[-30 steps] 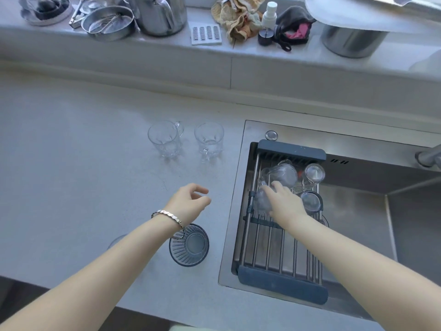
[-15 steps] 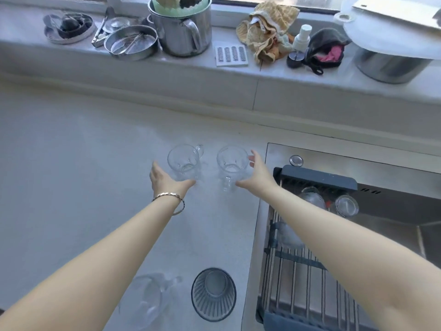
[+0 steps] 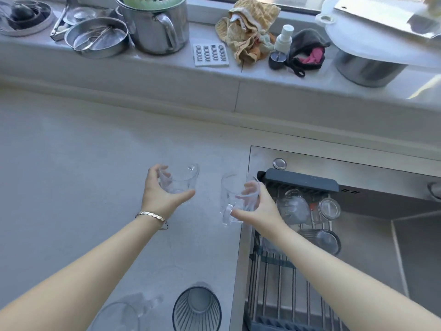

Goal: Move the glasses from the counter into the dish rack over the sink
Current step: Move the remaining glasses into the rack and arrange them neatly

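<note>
Pale grey counter (image 3: 71, 163); cluttered sunlit window ledge (image 3: 262, 75)

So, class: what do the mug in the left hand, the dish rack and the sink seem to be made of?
Mug in the left hand: clear glass, glossy; the fingers show through it.
Dish rack: probably matte dark plastic end bars, with thin shiny bars that look like metal.
Sink: apparently brushed stainless steel, grey with a soft sheen.
</note>
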